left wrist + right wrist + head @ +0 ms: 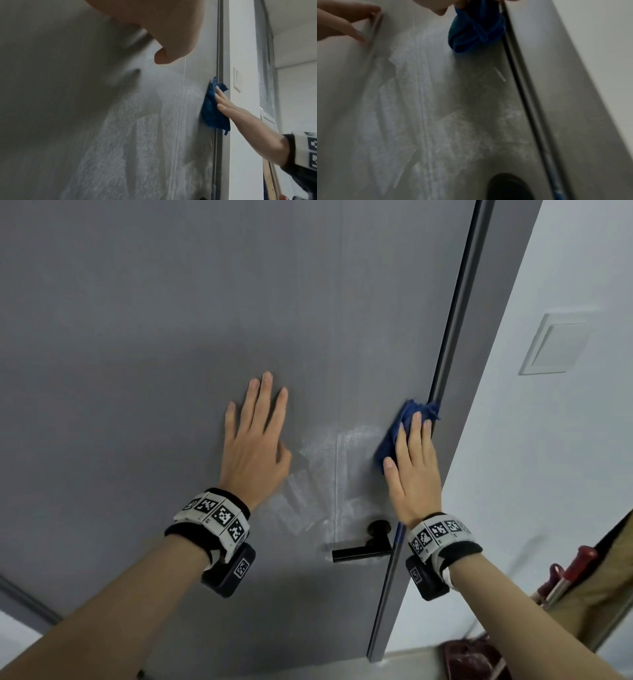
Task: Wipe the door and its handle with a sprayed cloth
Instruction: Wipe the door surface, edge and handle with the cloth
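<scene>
A grey door (171,320) fills the head view, with pale wet streaks (318,474) between my hands. Its black lever handle (363,549) sits low near the door's right edge. My right hand (414,467) lies flat on a crumpled blue cloth (394,433), pressing it against the door by that edge, above the handle. The cloth (214,116) shows under straight fingers (224,102) in the left wrist view, and bunched (476,27) at the top of the right wrist view. My left hand (257,433) rests flat on the door, fingers spread, holding nothing.
A white wall (548,474) with a light switch (555,347) stands right of the grey door frame (479,371). Red-handled tools (568,573) and a dark red item (472,659) sit low at the right. The handle's black rose (508,186) shows at the bottom of the right wrist view.
</scene>
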`<state>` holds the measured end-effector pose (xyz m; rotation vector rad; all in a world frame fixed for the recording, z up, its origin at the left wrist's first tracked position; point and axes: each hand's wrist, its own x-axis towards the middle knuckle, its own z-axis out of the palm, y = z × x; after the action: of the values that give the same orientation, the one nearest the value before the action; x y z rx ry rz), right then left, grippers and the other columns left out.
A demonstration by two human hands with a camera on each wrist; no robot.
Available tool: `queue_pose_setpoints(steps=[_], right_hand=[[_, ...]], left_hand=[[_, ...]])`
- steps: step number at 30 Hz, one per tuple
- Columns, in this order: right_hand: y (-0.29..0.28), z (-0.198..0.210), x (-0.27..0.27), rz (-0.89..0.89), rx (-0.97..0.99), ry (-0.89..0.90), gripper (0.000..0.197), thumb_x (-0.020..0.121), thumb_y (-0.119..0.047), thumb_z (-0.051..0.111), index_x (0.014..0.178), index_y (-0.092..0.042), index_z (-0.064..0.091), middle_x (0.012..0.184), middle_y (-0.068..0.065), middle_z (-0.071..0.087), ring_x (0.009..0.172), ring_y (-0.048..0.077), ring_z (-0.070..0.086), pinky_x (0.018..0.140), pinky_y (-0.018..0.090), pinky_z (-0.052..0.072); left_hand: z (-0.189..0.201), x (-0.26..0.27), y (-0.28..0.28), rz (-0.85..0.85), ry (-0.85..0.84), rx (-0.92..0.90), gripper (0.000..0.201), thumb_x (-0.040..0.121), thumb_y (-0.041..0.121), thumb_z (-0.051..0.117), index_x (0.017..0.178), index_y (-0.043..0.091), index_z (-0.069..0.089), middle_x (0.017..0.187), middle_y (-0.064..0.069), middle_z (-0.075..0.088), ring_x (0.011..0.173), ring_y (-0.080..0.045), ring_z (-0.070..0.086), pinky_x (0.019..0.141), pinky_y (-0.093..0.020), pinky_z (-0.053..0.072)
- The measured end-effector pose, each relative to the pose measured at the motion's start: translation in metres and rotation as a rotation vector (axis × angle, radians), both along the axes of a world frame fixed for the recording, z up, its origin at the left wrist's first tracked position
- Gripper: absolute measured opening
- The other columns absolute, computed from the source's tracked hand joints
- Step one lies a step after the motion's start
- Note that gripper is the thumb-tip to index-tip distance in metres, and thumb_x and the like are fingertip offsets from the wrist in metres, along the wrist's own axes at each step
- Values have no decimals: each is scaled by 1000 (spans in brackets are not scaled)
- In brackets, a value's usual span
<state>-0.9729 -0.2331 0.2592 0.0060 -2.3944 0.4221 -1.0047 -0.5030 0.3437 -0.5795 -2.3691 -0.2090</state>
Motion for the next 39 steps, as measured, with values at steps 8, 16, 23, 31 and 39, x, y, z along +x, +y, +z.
queue_pose_setpoints(steps=[8, 16, 23, 31, 39], right_hand=[[-103, -4, -19, 235, 312, -93, 66, 105, -38, 32, 157, -3, 13, 167, 13, -5, 154, 30, -12, 125, 39, 8], [-110, 4, -27, 356, 566, -57, 59, 105, -37, 34, 156, -10, 26, 168, 5, 11, 156, 23, 4, 126, 40, 12], [-13, -16, -4, 88, 377, -96, 61, 104, -39, 25, 158, -12, 17, 167, 6, 0, 155, 24, -6, 126, 43, 7], [31, -23, 8, 14, 217, -80, 61, 104, -36, 24, 159, -13, 11, 168, 5, -5, 155, 23, -6, 126, 41, 6], [-34, -44, -2, 125, 241, -152, 65, 105, -38, 28, 157, -5, 10, 166, 11, -12, 154, 28, -14, 125, 40, 7]], left_hand=[[-21, -2, -24, 100, -40, 38, 89, 82, 12, 55, 157, 8, 8, 166, -9, -6, 154, -24, -7, 122, -56, 11], [-30, -1, -27, 117, -61, 59, 87, 82, 7, 53, 157, 8, 10, 166, -11, -4, 154, -26, -4, 122, -56, 13], [-48, 7, -5, 105, -100, 89, 89, 81, 7, 52, 157, 10, 6, 165, -8, -13, 153, -25, -11, 122, -55, 13], [-56, 5, 3, 119, -112, 113, 90, 83, 8, 53, 157, 11, 2, 165, -8, -14, 153, -25, -13, 123, -55, 11], [-72, 9, -7, 116, -119, 140, 91, 80, 6, 53, 158, 12, 6, 167, -6, -9, 154, -22, -10, 123, -55, 11]])
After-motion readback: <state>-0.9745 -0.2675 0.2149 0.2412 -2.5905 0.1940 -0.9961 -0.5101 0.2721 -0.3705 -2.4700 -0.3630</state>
